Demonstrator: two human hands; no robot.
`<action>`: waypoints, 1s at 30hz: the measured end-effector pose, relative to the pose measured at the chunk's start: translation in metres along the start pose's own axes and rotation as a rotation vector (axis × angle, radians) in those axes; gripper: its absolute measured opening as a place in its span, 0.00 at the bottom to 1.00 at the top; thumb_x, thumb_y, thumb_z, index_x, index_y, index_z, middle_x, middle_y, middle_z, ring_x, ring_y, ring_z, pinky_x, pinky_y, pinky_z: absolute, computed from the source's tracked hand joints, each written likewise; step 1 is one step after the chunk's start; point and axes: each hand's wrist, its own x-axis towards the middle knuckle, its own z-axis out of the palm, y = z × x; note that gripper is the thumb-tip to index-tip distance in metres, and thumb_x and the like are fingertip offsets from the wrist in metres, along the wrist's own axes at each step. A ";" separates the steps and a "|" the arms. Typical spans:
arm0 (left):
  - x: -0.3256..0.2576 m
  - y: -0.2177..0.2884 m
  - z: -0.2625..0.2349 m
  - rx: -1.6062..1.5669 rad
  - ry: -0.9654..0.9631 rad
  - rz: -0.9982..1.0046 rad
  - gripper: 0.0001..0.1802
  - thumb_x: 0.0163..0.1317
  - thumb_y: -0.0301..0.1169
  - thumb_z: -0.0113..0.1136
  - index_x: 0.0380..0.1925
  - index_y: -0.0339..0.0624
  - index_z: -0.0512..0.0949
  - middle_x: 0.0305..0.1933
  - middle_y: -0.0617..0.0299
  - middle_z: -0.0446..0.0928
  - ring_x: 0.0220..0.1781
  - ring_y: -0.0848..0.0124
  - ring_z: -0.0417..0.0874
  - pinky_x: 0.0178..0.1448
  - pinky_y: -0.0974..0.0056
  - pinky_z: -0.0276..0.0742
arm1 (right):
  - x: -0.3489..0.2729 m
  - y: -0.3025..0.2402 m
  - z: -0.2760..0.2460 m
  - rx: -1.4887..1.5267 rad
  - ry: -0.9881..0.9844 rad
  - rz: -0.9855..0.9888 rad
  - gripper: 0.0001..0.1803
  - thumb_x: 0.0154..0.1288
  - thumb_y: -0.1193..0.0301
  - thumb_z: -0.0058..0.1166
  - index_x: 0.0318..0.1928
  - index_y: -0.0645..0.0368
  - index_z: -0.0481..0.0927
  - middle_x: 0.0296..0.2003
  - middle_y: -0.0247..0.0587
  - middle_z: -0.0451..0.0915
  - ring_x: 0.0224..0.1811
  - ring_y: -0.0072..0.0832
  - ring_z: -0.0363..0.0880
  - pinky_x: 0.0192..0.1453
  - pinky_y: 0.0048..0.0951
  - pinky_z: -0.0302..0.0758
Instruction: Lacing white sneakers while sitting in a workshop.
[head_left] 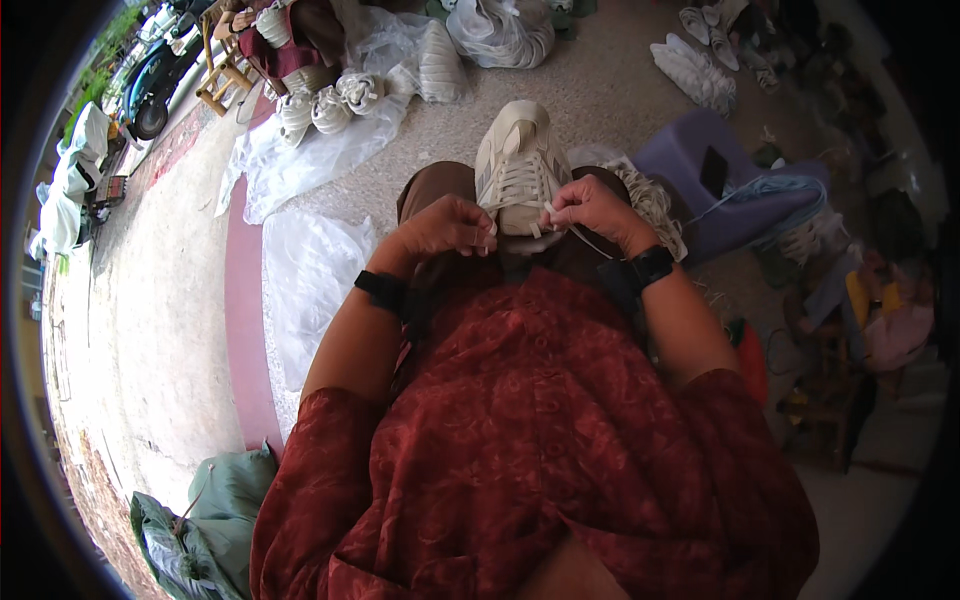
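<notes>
Shoe (pixel 517 165) ahead, plastic sheet (pixel 315 285) left, stool (pixel 682 175) (cords (pixel 785 196) on it) right.

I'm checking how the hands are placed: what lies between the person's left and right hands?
The head view shows the beige shoe between the left hand and the right hand, its crossed laces facing up.

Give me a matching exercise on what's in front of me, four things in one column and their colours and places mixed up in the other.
1. Laced shoe
2. Plastic stool
3. Sack
4. Shirt

A. Purple, to the right
B. Dark red, patterned
C. Beige, between the left hand and the right hand
D. Green, lower left

Pairs: 1-C, 2-A, 3-D, 4-B.
</notes>
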 end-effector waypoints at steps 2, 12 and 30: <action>0.016 0.005 -0.004 0.025 0.096 0.019 0.05 0.57 0.29 0.61 0.30 0.40 0.77 0.31 0.62 0.81 0.31 0.76 0.81 0.33 0.74 0.74 | 0.008 0.003 0.002 0.111 0.106 -0.017 0.01 0.52 0.80 0.54 0.26 0.65 0.76 0.30 0.38 0.81 0.33 0.20 0.78 0.38 0.20 0.74; 0.021 -0.014 0.012 -0.232 0.455 0.541 0.03 0.55 0.25 0.62 0.27 0.37 0.78 0.26 0.66 0.78 0.28 0.79 0.76 0.36 0.72 0.73 | -0.005 0.005 0.022 -0.448 0.835 -0.379 0.04 0.57 0.79 0.53 0.27 0.64 0.73 0.27 0.38 0.76 0.31 0.20 0.75 0.36 0.23 0.70; 0.039 0.000 0.038 0.385 0.300 0.464 0.06 0.48 0.21 0.61 0.19 0.36 0.73 0.56 0.52 0.71 0.53 0.70 0.75 0.50 0.67 0.69 | 0.017 0.044 0.035 -0.473 0.893 -0.392 0.06 0.44 0.77 0.62 0.24 0.59 0.77 0.29 0.43 0.71 0.35 0.34 0.72 0.39 0.29 0.71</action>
